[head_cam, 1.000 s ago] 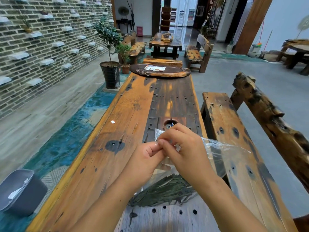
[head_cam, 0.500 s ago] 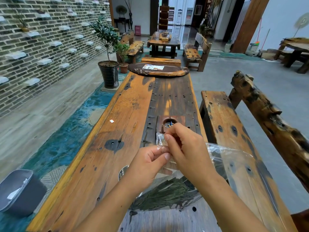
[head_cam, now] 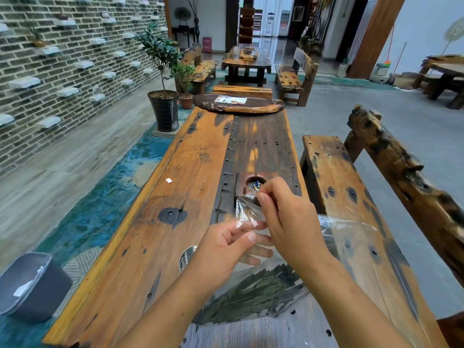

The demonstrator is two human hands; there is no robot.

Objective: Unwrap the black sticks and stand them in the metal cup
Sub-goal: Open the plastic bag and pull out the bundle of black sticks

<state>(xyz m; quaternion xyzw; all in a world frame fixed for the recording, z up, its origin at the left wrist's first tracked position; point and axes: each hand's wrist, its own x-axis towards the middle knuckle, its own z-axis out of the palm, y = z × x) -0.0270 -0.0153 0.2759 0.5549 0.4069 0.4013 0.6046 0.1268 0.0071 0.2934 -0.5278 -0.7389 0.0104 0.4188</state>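
Note:
A bundle of dark sticks (head_cam: 248,295) lies fanned out inside a clear plastic wrapper (head_cam: 351,242) on the near end of the long wooden table (head_cam: 175,187). My left hand (head_cam: 221,249) pinches the wrapper's upper flap from below. My right hand (head_cam: 288,217) grips the same flap from above, and the flap stands up between them. The metal cup (head_cam: 187,257) sits just left of my left hand, its rim partly hidden behind that hand.
A small wooden block with a round hollow holding small items (head_cam: 253,184) sits beyond my hands. A dark wooden tray (head_cam: 238,106) lies at the table's far end. A wooden bench (head_cam: 334,177) runs along the right. A grey bin (head_cam: 30,287) stands on the floor at left.
My hands have pulled apart a little, the right rising and the left dropping, and the wrapper's flap has lifted between them. The metal cup has come into sight beside my left hand.

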